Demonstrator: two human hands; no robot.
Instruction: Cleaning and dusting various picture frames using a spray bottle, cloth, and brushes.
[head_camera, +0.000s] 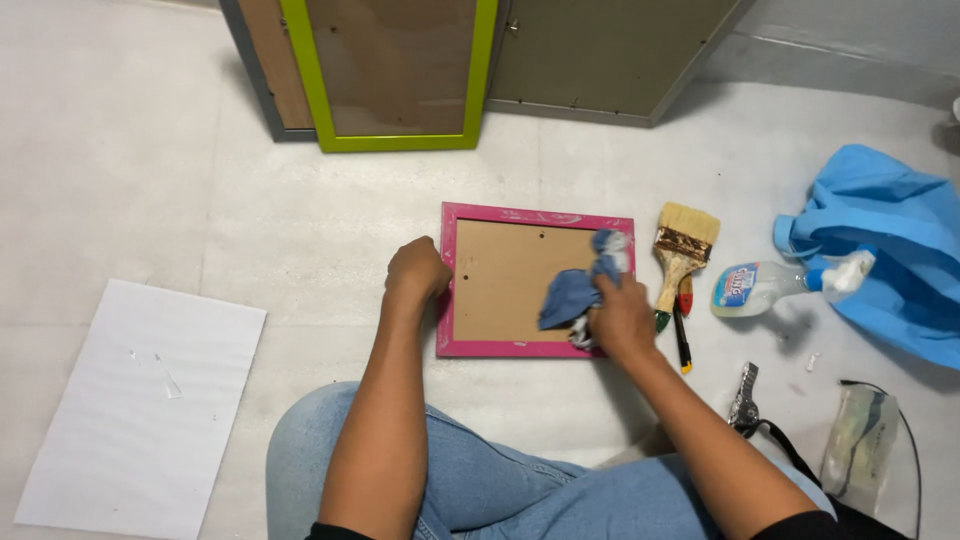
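Head view: a pink frame (537, 215) is lying face down on the pale floor (150, 180), brown backing board up, approx. centre of pic. The left hand (417, 270) is being kept fisted against the frame's left edge at 9 o'clock, nothing gripped, as far as can be told. The right hand (622, 318) is being pressed on the frame's lower-right corner at approx. 4 o'clock, fingers clamped on a blue cloth (573, 293) that is being spread over the backing toward 2 o'clock. So the frame is lying between the hands, touched by both.

Risks, as judged: w/ only a fist steadying it, the frame could be skidded across the smooth floor by a hard wipe. The cloth could be snagged on the backing's small tabs, if any; too small to tell.

At 3 o'clock of the frame, a wide paintbrush (683, 245) w/ smaller brushes under it, then a spray bottle (775, 283) lying on its side by a blue bag (900, 250). At 12 o'clock, a green frame (395, 140) is being leaned upright. At 8 o'clock, a white sheet (140, 400).
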